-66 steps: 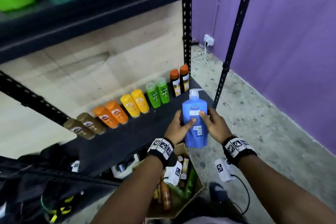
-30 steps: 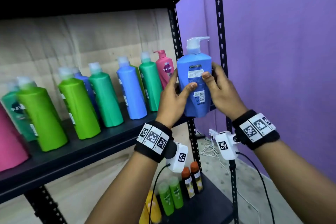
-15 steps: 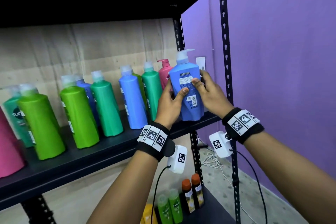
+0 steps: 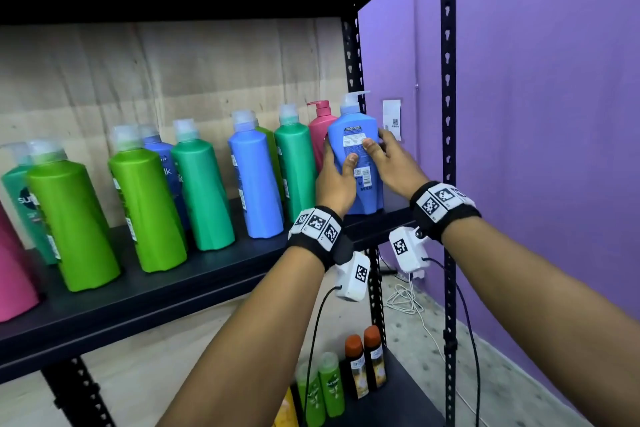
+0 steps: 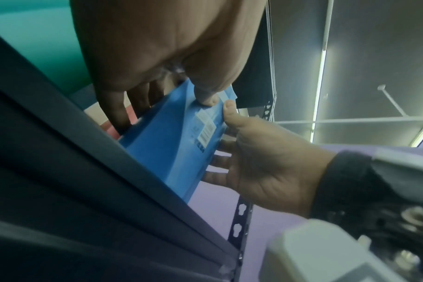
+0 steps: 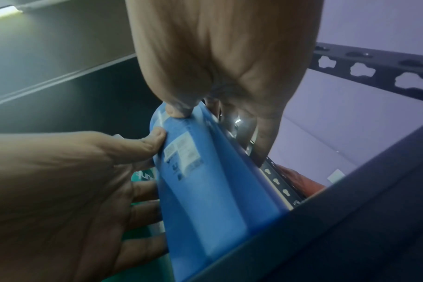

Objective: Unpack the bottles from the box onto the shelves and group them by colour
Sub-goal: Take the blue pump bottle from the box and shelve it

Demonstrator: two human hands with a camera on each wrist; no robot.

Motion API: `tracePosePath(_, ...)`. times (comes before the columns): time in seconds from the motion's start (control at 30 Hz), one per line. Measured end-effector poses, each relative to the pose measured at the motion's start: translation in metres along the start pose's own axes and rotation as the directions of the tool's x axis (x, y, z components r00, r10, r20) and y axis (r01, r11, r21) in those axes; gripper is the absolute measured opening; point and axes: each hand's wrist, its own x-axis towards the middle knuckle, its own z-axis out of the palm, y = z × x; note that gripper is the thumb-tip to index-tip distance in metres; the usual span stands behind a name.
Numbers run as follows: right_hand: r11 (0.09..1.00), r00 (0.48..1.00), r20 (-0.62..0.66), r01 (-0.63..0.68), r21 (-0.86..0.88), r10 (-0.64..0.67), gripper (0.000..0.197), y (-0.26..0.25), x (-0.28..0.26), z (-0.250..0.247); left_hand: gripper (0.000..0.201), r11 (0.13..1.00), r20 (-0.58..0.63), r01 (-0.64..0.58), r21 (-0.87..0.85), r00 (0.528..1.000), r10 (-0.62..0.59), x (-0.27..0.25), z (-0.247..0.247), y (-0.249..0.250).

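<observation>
Blue pump bottle [image 4: 358,163]: held upright at the right end of the shelf [image 4: 207,274], beside a pink pump bottle [image 4: 320,135], gripped between left hand [image 4: 337,180] and right hand [image 4: 389,163], thumbs pressed on its label, fingers wrapped behind.

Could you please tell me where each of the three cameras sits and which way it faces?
Head: worn on the head, facing forward at the black metal shelf; both forearms and hands show.
Left wrist: under the left hand, looking up along it; the right hand shows too.
Right wrist: under the right hand, looking along it.
Shared: the blue plastic pump bottle gripped by both hands.
</observation>
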Motion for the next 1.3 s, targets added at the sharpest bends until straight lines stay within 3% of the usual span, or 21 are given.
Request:
tracePosePath(0.2,0.998,0.999,-0.015,-0.03,-0.049,0.03,0.043,0.013,0.027,0.015,0.049,0.993,0.021,0.106,0.053,0.994,-0.107,0.019,0.003,0.0)
tracePosePath(0.37,0.997,1.0,0.004,-0.03,-0.072,0.031,0.043,0.019,0.042,0.021,0.058,0.982,0.016,0.174,0.076,0.984,-0.176,0.028,0.007,0.002)
tracePosePath(0.67,0.994,0.995,-0.092,-0.048,-0.1,0.039,0.041,0.025,0.04,0.029,0.062,0.963,0.004,0.237,0.124,0.971,-0.24,0.033,0.014,-0.01)
tracePosePath(0.83,0.993,0.994,-0.075,-0.084,-0.079,0.078,0.048,0.023,0.029,0.027,0.065,0.955,0.022,0.259,0.143,0.964,-0.265,0.027,0.012,-0.015)
tracePosePath(1.0,0.983,0.995,-0.021,-0.099,-0.156,0.097,0.049,0.029,0.012,0.023,0.06,0.947,0.072,0.175,0.268,0.977,-0.201,0.0,0.001,-0.011)
tracePosePath(1.17,0.947,1.0,0.006,-0.003,-0.321,0.005,0.041,0.024,-0.019,0.011,0.045,0.918,0.055,0.06,0.392,0.995,-0.088,-0.039,-0.012,-0.003)
tracePosePath(1.3,0.911,0.991,0.069,0.134,-0.39,-0.117,0.022,0.013,-0.055,-0.001,0.034,0.903,0.056,-0.014,0.43,0.998,-0.011,-0.063,-0.021,0.007)
